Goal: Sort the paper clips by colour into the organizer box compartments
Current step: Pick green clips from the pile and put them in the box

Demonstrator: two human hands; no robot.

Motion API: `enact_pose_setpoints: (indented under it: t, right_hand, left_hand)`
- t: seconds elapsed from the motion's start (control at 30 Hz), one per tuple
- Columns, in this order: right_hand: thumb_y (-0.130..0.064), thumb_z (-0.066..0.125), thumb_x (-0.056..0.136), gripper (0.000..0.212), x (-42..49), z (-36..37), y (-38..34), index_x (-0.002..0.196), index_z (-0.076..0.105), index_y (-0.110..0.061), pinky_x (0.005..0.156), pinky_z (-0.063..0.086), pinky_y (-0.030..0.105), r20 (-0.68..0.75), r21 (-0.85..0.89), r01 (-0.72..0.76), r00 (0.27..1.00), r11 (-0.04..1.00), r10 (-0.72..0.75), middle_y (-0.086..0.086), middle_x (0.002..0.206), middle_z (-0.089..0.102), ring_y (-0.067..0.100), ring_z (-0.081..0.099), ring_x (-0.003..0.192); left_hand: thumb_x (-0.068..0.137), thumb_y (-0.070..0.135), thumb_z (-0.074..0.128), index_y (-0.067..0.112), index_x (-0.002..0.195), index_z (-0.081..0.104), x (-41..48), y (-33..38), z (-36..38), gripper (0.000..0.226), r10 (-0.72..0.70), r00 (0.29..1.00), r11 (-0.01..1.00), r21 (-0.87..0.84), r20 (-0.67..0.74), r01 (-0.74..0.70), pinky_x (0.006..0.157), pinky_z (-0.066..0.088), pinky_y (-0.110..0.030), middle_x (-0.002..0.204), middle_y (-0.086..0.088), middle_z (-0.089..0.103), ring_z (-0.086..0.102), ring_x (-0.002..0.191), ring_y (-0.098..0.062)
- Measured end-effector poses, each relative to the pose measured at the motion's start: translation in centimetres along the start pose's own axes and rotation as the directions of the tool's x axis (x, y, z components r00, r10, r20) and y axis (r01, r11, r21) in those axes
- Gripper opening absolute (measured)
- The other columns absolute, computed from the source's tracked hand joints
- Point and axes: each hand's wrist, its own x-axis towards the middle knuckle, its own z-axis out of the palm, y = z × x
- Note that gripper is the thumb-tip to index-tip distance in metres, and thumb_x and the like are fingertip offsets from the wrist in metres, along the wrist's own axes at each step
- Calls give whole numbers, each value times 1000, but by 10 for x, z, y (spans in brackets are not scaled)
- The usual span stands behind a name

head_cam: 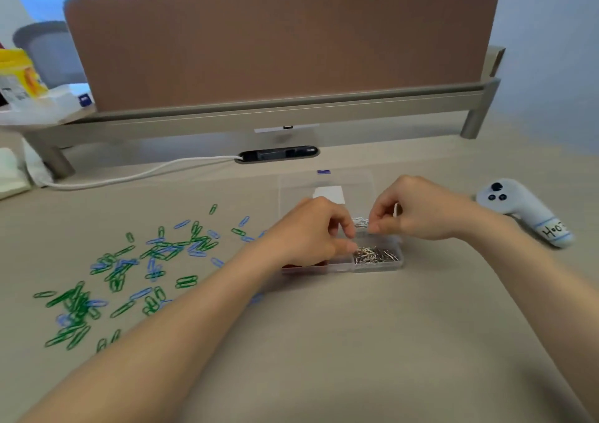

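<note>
Paper clips (155, 254), green and blue, lay loose on the bench (356, 341) left of the box (377, 265), whose near right compartment held silver clips (376, 254). Over the box our right hand (421, 212) pinched white clips (360, 221); our left hand (311, 231) was curled, its hold unclear. Next, we judged, came the green and blue, one colour per compartment.

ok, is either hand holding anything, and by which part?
Right hand seems to pinch a white paper clip by one end over the organizer box. Left hand has curled fingertips at the box; any hold there cannot be told.
</note>
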Motion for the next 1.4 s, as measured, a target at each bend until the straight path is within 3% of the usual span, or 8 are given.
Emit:
enact_pose_setpoints:
  t: [0.2,0.37,0.47,0.57,0.83,1.07,1.23,1.4]
  right_hand:
    - [-31,77,81,12,35,20,-51,71,72,-28,61,43,16,13,27,119,993,993,-120,-13,72,71,0,60,68]
    - [-24,77,80,2,67,42,-97,78,76,-24,63,46,19,53,17,184,981,983,-185,-13,72,70,-5,59,64]
    - [-21,78,78,2,85,56,-123,78,77,-23,61,45,20,60,7,200,978,980,-200,-14,70,68,-2,60,68]
    - [-20,78,77,1,104,70,-140,76,77,-20,60,44,22,54,-38,159,986,987,-157,-9,69,67,8,61,70]
    - [-26,77,77,10,130,101,-150,75,72,-18,74,56,37,70,-161,58,996,985,-47,4,84,68,26,65,79]
    - [-25,72,85,21,131,106,-149,69,58,-21,70,47,31,130,-195,99,989,976,-74,1,84,61,27,61,85]
    - [-16,67,88,14,122,90,-146,75,66,-19,64,39,24,75,-26,137,988,990,-135,-8,70,59,16,58,74]
    - [-6,63,89,17,109,60,-139,86,72,-20,54,45,14,91,124,184,977,975,-195,1,70,70,6,63,51]
  left_hand:
    - [81,31,76,24,83,72,-44,-49,-48,8,-156,976,988,-24,-153,154,57,38,-13,79,7,66,51,60,1]
    - [80,28,78,24,77,73,-103,-118,-102,7,-378,861,920,-30,-342,392,58,43,-12,74,8,68,54,56,4]
    - [78,28,80,23,78,74,-136,-145,-116,8,-492,800,864,-78,-343,498,63,48,-23,74,7,70,61,63,-4]
    - [77,30,81,23,79,75,-157,-158,-114,10,-537,778,836,-84,-327,542,59,45,-19,76,8,70,61,64,-5]
    - [76,29,82,21,82,75,-164,-158,-90,13,-478,840,878,-114,-257,465,54,38,-6,74,7,68,52,53,7]
    - [73,34,84,26,86,72,-136,-139,-71,20,-396,918,918,3,-13,396,60,39,-8,81,10,67,53,61,8]
    - [81,21,77,23,77,67,-128,-134,-66,11,-390,920,917,97,28,386,70,51,-25,80,4,69,56,66,-5]
    - [86,12,69,21,79,61,-121,-125,-64,14,-370,929,906,228,24,355,69,48,-23,72,12,58,53,66,0]
